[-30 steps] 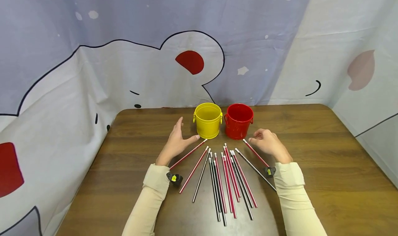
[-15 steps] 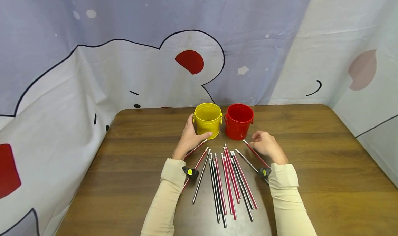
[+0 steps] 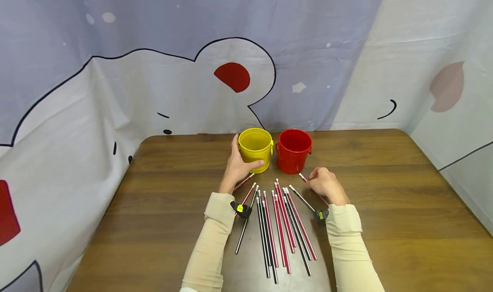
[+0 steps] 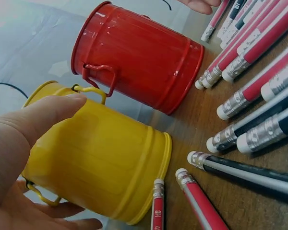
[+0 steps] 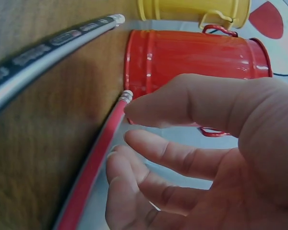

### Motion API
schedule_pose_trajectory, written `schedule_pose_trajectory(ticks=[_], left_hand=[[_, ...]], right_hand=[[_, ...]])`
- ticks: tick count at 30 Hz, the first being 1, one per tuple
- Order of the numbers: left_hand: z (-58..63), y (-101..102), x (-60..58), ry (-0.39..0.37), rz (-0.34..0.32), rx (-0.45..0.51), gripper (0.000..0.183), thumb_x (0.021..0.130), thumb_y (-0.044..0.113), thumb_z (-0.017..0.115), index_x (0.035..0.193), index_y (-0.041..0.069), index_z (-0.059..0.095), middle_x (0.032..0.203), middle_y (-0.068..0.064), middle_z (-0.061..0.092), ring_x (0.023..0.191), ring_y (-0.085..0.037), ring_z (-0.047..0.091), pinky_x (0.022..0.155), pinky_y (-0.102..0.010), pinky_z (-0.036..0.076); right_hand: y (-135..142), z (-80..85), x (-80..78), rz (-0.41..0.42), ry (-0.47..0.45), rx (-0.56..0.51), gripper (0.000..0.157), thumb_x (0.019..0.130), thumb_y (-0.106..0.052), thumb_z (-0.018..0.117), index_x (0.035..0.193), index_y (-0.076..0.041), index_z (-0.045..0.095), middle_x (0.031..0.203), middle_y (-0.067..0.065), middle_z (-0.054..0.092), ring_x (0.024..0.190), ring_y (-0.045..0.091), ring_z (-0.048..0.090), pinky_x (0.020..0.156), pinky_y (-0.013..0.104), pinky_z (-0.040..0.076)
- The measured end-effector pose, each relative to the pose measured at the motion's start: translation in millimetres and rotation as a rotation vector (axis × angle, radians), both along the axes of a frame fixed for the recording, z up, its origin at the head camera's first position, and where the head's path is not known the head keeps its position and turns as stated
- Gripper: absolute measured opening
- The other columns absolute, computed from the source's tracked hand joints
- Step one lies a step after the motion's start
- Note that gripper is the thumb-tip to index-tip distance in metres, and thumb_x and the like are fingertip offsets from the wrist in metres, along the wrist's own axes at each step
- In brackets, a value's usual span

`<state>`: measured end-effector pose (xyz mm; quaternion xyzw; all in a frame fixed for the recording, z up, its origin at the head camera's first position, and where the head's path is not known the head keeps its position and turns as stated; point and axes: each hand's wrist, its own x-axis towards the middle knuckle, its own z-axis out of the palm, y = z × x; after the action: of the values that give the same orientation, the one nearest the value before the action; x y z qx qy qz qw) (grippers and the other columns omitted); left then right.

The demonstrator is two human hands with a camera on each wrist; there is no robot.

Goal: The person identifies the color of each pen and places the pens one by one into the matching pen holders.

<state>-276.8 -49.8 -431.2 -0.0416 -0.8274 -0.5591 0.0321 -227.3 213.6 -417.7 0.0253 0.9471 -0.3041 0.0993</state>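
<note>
My left hand (image 3: 239, 166) holds the yellow bucket (image 3: 256, 144) from its left, the thumb across the front and the fingers round the side near a handle. In the left wrist view the thumb overlaps the yellow wall (image 4: 101, 158). My right hand (image 3: 325, 184) hovers at a red pencil (image 3: 303, 177) lying in front of the red bucket (image 3: 293, 155). The right wrist view shows thumb and fingertips apart, right beside that red pencil (image 5: 98, 148), with nothing between them. Its white eraser end points toward the red bucket (image 5: 192, 57).
Several red and black pencils (image 3: 283, 236) fan out on the wooden table (image 3: 400, 189), eraser ends toward the buckets. A black pencil (image 3: 302, 198) lies left of my right wrist. My left forearm covers parts of two red pencils and a black one. A printed cloth (image 3: 173, 91) hangs behind.
My left hand has moved right, from beside the yellow bucket to round it. My right hand has moved slightly left and down over the red pencil. The buckets have stayed in place.
</note>
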Motion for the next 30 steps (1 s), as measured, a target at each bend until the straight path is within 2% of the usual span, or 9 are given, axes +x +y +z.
schedule_pose_trajectory(ticks=[7, 11, 16, 24, 30], left_hand=[[-2.0, -2.3, -0.6, 0.022, -0.007, 0.019, 0.102, 0.069, 0.036, 0.080, 0.144, 0.035, 0.011, 0.141, -0.005, 0.037, 0.126, -0.023, 0.038, 0.105, -0.046, 0.029], [-4.4, -3.4, -1.8, 0.039, 0.009, 0.023, 0.102, 0.068, 0.037, 0.080, 0.145, 0.030, 0.014, 0.142, -0.003, 0.037, 0.127, -0.021, 0.038, 0.106, -0.044, 0.029], [-6.9, -4.6, -1.4, 0.068, 0.021, -0.001, 0.100, 0.068, 0.040, 0.080, 0.144, 0.030, 0.017, 0.140, 0.001, 0.038, 0.126, -0.017, 0.038, 0.106, -0.041, 0.029], [-6.4, -5.4, -0.1, 0.084, 0.024, -0.004, 0.091, 0.067, 0.038, 0.080, 0.141, 0.027, 0.026, 0.136, -0.002, 0.042, 0.122, -0.017, 0.041, 0.104, -0.041, 0.031], [-5.8, -3.3, -0.3, 0.081, 0.028, -0.028, 0.091, 0.067, 0.040, 0.080, 0.139, 0.027, 0.026, 0.135, -0.001, 0.043, 0.122, -0.017, 0.041, 0.104, -0.042, 0.031]], right_hand=[[-2.6, -0.8, 2.0, -0.023, 0.001, 0.009, 0.016, 0.075, -0.012, 0.060, 0.087, -0.002, 0.059, 0.081, 0.010, 0.059, 0.074, 0.024, 0.052, 0.060, 0.034, 0.043], [-3.3, -1.7, 2.6, -0.037, 0.009, 0.025, 0.014, 0.073, -0.012, 0.060, 0.084, -0.003, 0.059, 0.078, 0.008, 0.056, 0.071, 0.023, 0.050, 0.057, 0.031, 0.041], [-5.9, -3.6, 2.2, -0.040, 0.004, 0.030, 0.011, 0.072, -0.011, 0.060, 0.081, -0.005, 0.058, 0.074, 0.007, 0.054, 0.066, 0.021, 0.049, 0.052, 0.029, 0.039], [-4.5, -4.9, 1.0, 0.000, 0.012, 0.069, 0.009, 0.071, -0.008, 0.058, 0.080, -0.006, 0.057, 0.073, 0.008, 0.053, 0.066, 0.021, 0.049, 0.052, 0.029, 0.039], [-6.6, -5.9, 3.3, -0.024, -0.005, 0.141, 0.010, 0.071, -0.010, 0.059, 0.080, -0.009, 0.057, 0.073, 0.008, 0.054, 0.066, 0.023, 0.050, 0.052, 0.034, 0.037]])
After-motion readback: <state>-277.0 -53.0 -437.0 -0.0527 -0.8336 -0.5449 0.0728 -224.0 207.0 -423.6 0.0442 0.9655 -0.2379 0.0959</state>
